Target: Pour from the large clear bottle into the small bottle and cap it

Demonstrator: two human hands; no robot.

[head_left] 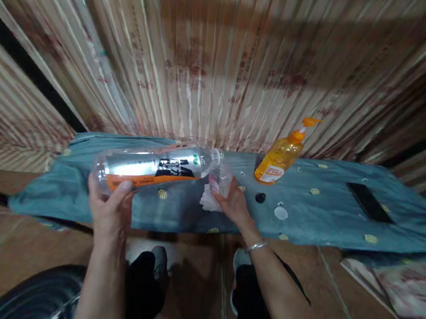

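Note:
My left hand point(111, 203) grips the base of a large clear bottle point(153, 164) with a silver, black and orange label, tilted nearly level. Its open neck points right, at the mouth of a small clear container point(225, 176). My right hand point(234, 201) has its fingers wrapped round that container, which is tipped toward the neck. Beneath the container a pale pink cloth point(209, 201) lies on the teal cover point(178, 212). Any liquid passing between the two is too faint to make out.
An orange pump bottle point(278, 160) stands right of my right hand. Near it lie a black cap point(260, 197) and a whitish disc point(280, 213). A dark phone-like slab point(369, 202) rests farther right. Striped curtain point(225, 67) hangs behind; a black round object point(42, 294) is at lower left.

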